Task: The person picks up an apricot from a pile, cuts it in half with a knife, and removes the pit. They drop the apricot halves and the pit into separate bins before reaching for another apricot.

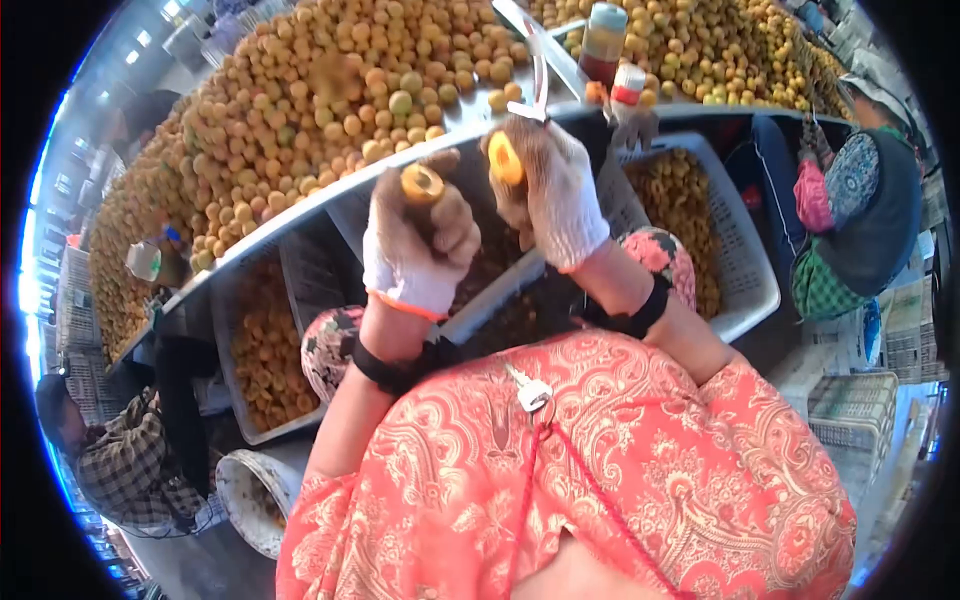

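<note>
My left hand (418, 240), in a stained white work glove, is closed around a halved apricot (423, 184) whose cut face turns up and shows a dark centre. Close beside it, my right hand (550, 185), gloved the same way, grips another apricot half (506, 159), its orange inner side facing left. Both hands are raised at the near edge of a table heaped with whole apricots (330, 85). A white strip (541, 75) rises just beyond my right fingers and overlaps them in this view.
Crates of apricot pieces stand low on the left (262, 375) and right (740, 240). A white bucket (252, 500) is at lower left. A jar (603, 45) and a red-capped bottle (628, 85) stand on the table. Other people sit left (130, 460) and right (870, 200).
</note>
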{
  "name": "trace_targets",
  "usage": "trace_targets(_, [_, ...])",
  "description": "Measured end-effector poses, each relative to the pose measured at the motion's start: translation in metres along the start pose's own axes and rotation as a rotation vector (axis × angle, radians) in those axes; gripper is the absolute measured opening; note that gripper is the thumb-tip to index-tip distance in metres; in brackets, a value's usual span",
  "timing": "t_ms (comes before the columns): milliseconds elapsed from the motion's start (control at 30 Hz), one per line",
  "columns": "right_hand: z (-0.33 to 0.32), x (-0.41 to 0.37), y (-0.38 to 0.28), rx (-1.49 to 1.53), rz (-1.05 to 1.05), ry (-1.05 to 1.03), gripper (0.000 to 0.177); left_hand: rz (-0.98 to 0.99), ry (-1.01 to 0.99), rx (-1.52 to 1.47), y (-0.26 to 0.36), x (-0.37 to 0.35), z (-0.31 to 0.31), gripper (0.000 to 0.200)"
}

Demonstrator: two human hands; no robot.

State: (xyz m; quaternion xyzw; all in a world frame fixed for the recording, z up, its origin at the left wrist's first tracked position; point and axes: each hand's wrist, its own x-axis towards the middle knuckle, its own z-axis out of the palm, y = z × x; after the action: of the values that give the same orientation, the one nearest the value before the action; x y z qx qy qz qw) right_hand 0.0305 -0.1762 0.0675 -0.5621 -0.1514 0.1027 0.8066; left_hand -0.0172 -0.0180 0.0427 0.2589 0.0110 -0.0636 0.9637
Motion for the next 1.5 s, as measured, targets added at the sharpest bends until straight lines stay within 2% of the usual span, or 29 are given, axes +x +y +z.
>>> trace_targets(67, [-0.003, 0.008, 0.010, 0.102, 0.098, -0.040, 0.036, -0.031, 0.036, -0.064, -0.005, 0.001, 0.000, 0.051])
trace_targets(133, [0.005, 0.007, 0.011, 0.056, 0.143, 0.008, 0.032, -0.055, 0.054, -0.040, -0.009, 0.005, -0.003, 0.050])
trace_targets(200, [0.007, 0.007, 0.019, -0.058, -0.001, -0.090, 0.029, -0.017, 0.331, 0.007, -0.013, 0.011, -0.007, 0.045])
trace_targets(267, [0.007, 0.007, 0.028, -0.005, 0.055, -0.114, 0.031, -0.056, 0.268, -0.065, -0.012, 0.016, -0.016, 0.040])
trace_targets(333, [0.001, 0.013, 0.040, -0.659, -0.355, -0.188, 0.035, 0.062, 0.576, -0.101, -0.018, 0.019, -0.011, 0.042])
trace_targets(367, [0.004, 0.012, 0.035, -0.534, -0.142, -0.147, 0.038, 0.061, 0.572, 0.004, -0.018, 0.016, -0.007, 0.044])
trace_targets(400, [-0.001, 0.015, 0.037, -0.467, -0.202, -0.115, 0.035, 0.059, 0.577, 0.001, -0.017, 0.016, -0.019, 0.044])
trace_targets(500, [-0.005, 0.013, 0.031, -0.580, -0.320, -0.076, 0.031, -0.214, 0.116, 0.019, -0.007, 0.013, -0.048, 0.040])
trace_targets(533, [-0.004, 0.011, 0.032, -0.738, -0.391, -0.127, 0.028, -0.214, 0.115, 0.020, -0.011, 0.013, -0.048, 0.040])
trace_targets(567, [-0.004, 0.009, 0.033, -0.897, -0.462, -0.176, 0.026, -0.150, 0.378, 0.039, -0.016, 0.013, -0.029, 0.038])
trace_targets(600, [-0.004, 0.010, 0.033, -0.901, -0.464, -0.171, 0.026, -0.084, 0.637, 0.057, -0.021, 0.013, -0.008, 0.036])
trace_targets(633, [-0.003, 0.011, 0.034, -0.914, -0.480, -0.169, 0.025, -0.040, 0.766, 0.114, -0.023, 0.014, 0.010, 0.033])
trace_targets(767, [-0.005, 0.011, 0.035, -0.859, -0.491, -0.216, 0.016, -0.084, 0.624, 0.198, -0.020, 0.001, -0.006, 0.040])
trace_targets(800, [-0.007, 0.012, 0.035, -0.819, -0.515, -0.232, 0.014, -0.109, 0.482, 0.187, -0.019, -0.004, -0.008, 0.038])
trace_targets(833, [-0.009, 0.017, 0.035, -0.556, -0.328, -0.179, 0.012, -0.135, 0.341, 0.175, -0.018, -0.006, -0.009, 0.037])
trace_targets(867, [-0.010, 0.021, 0.033, -0.292, -0.141, -0.126, 0.011, -0.135, 0.342, 0.175, -0.017, -0.007, -0.008, 0.037])
trace_targets(900, [-0.010, 0.022, 0.027, -0.239, -0.074, 0.007, 0.012, -0.113, 0.234, 0.175, -0.015, -0.008, -0.005, 0.040])
trace_targets(933, [-0.015, 0.022, 0.022, -0.138, -0.063, 0.021, 0.013, -0.092, 0.125, 0.177, -0.013, -0.009, -0.004, 0.044])
trace_targets(1000, [-0.012, 0.026, 0.021, -0.024, -0.238, 0.014, 0.016, -0.075, 0.122, 0.190, -0.012, -0.007, -0.005, 0.050])
trace_targets(1033, [-0.014, 0.025, 0.016, -0.024, -0.241, 0.017, 0.016, -0.074, 0.087, 0.179, -0.011, -0.007, -0.006, 0.050])
trace_targets(1100, [-0.022, 0.020, 0.000, -0.660, -0.470, 0.024, 0.020, -0.078, 0.049, 0.166, -0.012, -0.007, -0.007, 0.050])
trace_targets(1133, [-0.021, 0.019, -0.003, -0.661, -0.469, 0.025, 0.020, -0.091, 0.030, 0.149, -0.012, -0.006, -0.007, 0.050])
trace_targets(1200, [-0.017, 0.019, -0.010, -0.416, -0.569, 0.086, 0.022, -0.102, 0.012, 0.132, -0.012, -0.006, -0.009, 0.051])
trace_targets(1233, [-0.010, 0.014, -0.013, -0.162, -0.488, 0.063, 0.022, -0.115, 0.015, 0.131, -0.012, -0.006, -0.010, 0.049])
trace_targets(1333, [-0.003, 0.008, -0.014, 0.000, -0.383, 0.056, 0.019, -0.123, 0.062, 0.126, -0.014, -0.005, -0.007, 0.045])
trace_targets(1400, [-0.002, 0.006, -0.015, 0.026, -0.362, 0.022, 0.018, -0.116, 0.107, 0.120, -0.016, -0.005, -0.003, 0.042])
trace_targets(1467, [-0.004, 0.006, -0.013, -0.011, -0.278, -0.066, 0.018, -0.122, 0.277, 0.056, -0.016, -0.004, -0.001, 0.036])
trace_targets(1500, [-0.002, 0.006, -0.013, -0.056, -0.256, -0.032, 0.019, -0.121, 0.279, 0.058, -0.015, -0.004, -0.003, 0.036])
